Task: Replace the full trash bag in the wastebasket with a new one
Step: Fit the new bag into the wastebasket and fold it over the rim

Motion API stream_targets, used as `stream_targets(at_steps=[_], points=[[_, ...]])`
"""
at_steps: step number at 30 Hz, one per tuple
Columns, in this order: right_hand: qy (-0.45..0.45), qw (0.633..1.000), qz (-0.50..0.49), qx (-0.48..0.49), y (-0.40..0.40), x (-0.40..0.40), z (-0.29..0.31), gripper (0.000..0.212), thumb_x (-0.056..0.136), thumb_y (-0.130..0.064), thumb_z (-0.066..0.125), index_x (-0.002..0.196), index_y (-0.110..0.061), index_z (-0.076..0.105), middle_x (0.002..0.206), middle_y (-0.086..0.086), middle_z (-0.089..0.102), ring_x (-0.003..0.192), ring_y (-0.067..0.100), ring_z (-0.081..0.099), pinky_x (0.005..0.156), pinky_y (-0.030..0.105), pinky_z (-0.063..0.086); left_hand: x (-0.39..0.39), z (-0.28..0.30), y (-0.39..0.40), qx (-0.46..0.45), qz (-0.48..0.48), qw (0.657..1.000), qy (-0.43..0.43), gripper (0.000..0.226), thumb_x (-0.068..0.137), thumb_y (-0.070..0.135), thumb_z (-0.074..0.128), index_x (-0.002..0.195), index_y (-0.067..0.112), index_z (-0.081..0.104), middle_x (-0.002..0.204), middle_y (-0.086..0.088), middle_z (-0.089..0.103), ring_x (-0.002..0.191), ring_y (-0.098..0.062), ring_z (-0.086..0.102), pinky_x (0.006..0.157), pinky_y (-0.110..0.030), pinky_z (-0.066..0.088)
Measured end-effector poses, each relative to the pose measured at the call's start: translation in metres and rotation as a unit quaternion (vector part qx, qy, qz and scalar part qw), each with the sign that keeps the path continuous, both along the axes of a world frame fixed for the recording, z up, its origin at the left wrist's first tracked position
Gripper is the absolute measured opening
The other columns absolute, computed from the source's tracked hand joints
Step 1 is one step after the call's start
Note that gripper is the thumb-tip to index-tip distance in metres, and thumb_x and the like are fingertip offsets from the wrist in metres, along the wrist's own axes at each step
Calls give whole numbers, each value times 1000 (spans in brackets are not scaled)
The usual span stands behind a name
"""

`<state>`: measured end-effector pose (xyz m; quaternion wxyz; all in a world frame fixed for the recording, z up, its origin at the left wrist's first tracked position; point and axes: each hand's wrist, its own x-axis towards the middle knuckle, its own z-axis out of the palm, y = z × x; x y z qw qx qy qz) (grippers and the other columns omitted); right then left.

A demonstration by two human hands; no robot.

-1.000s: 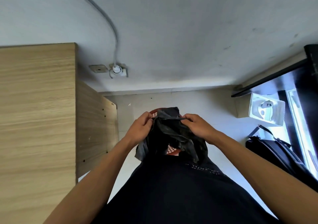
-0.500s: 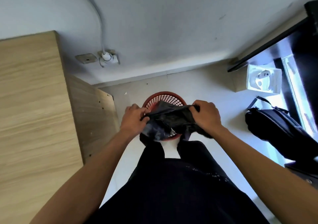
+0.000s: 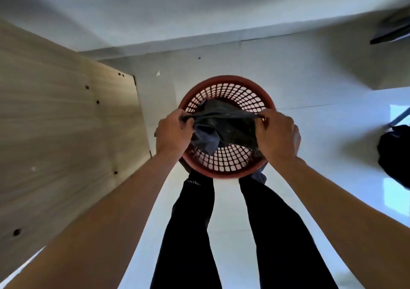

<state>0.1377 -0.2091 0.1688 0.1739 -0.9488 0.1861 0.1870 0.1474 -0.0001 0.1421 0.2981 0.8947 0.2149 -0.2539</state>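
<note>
A round red mesh wastebasket stands on the white floor right in front of my feet. A crumpled black trash bag hangs over its open mouth, stretched between my two hands. My left hand pinches the bag's left edge above the basket's left rim. My right hand grips the bag's right edge above the right rim. The bag's lower part droops into the basket. The basket's inside shows bare mesh around the bag.
A light wooden cabinet stands close on the left. A black backpack lies on the floor at the right edge. The white wall runs behind the basket. My dark-trousered legs stand just behind the basket.
My view has tipped down and closer to the basket. Both hands have lowered the bag over the basket mouth and pulled its edges wider apart.
</note>
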Motion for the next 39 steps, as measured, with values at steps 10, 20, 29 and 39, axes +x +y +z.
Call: stream_targets(at_steps=[10,20,29,39], points=[[-27,997,24,69,7,76,-83,76,83,-28,75,145,-21,32,143,9,48,132,30,46,104,46,45,89,-63,14,-60,60,994,-70,23,87,20,69,108,22,59,89,7,68,86,-13,64,79,-24,48],[86,982,75,149,-23,87,-120,81,70,-38,85,126,-21,29,130,10,46,121,32,45,105,50,41,65,-92,21,-60,-85,994,39,36,93,13,57,126,27,57,114,-1,66,102,-22,63,89,-30,47],[206,967,-10,149,-36,91,-116,67,86,-73,44,128,-22,52,115,5,61,106,27,58,87,39,46,39,-90,38,-9,-41,997,-69,11,85,16,68,83,18,58,91,-1,59,76,-16,59,64,-25,47],[180,963,-158,124,-82,25,-104,40,100,-46,39,108,-16,66,101,7,66,91,24,58,72,31,41,-44,-80,33,31,-83,996,1,8,85,19,66,87,23,60,95,3,47,85,-18,52,67,-28,38]])
